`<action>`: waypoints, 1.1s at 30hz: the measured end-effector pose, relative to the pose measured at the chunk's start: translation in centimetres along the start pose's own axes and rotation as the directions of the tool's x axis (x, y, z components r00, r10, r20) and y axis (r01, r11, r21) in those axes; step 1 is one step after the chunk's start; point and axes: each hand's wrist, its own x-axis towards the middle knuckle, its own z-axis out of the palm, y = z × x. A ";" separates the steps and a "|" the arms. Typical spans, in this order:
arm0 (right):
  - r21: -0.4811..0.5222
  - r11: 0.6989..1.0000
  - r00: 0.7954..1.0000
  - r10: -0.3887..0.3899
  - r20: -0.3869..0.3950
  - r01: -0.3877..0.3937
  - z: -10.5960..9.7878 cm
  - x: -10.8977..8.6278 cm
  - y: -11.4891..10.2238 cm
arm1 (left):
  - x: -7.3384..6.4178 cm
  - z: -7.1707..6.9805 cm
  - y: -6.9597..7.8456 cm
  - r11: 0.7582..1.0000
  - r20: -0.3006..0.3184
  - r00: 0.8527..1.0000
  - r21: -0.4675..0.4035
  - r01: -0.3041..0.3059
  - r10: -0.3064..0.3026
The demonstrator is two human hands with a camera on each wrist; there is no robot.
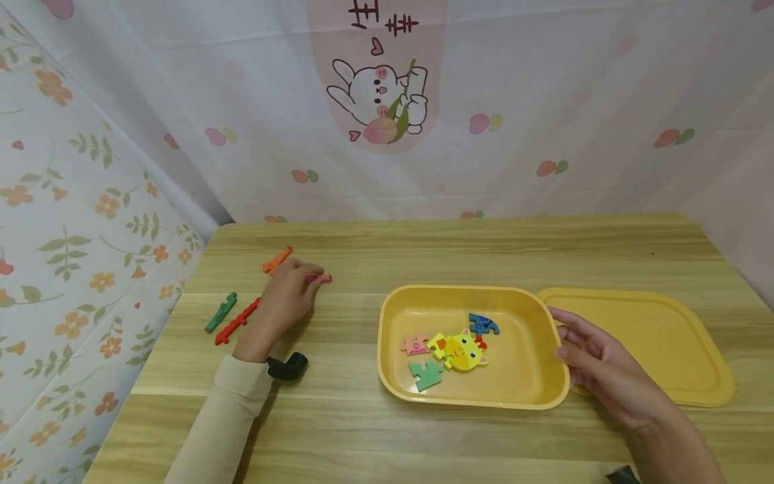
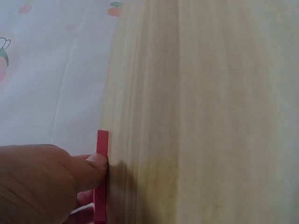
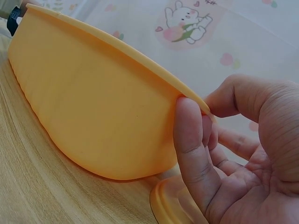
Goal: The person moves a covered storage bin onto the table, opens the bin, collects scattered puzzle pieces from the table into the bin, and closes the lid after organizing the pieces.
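Note:
My left hand (image 1: 287,296) pinches a narrow pink piece (image 1: 320,277) at the table's left side. In the left wrist view this pink piece (image 2: 101,177) stands on edge between thumb and fingers, its lower part running out of frame. My right hand (image 1: 611,376) grips the right rim of a yellow plastic box (image 1: 387,356), thumb at the rim and fingers against the outer wall, as the right wrist view shows. Inside the box lie a yellow giraffe-head puzzle piece (image 1: 464,353), a blue piece (image 1: 482,324), a green piece (image 1: 426,374) and a pink piece (image 1: 414,345).
Left of the box, an orange piece (image 1: 278,260), a red piece (image 1: 238,321) and a dark green piece (image 1: 221,312) stand near my left hand. A yellow lid (image 1: 653,336) lies right of the box, partly behind my right hand. A printed curtain (image 1: 496,87) hangs behind the wooden table.

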 end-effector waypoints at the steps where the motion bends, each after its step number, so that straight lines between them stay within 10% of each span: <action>1: 0.002 1.000 1.000 -0.001 0.001 0.001 0.0 0.0 0.0 | 0.0 0.0 0.0 1.000 -0.001 1.000 -0.002 0.000 0.000; 15: 0.014 1.000 1.000 0.003 -0.004 -0.003 0.0 0.1 0.2 | 0.1 -0.3 0.0 0.996 -0.034 0.997 0.056 -0.068 0.070; 33: 0.030 1.000 1.000 -0.008 0.007 0.008 0.1 0.1 0.0 | 0.5 -1.3 0.6 0.994 -0.082 0.991 -0.019 0.105 -0.107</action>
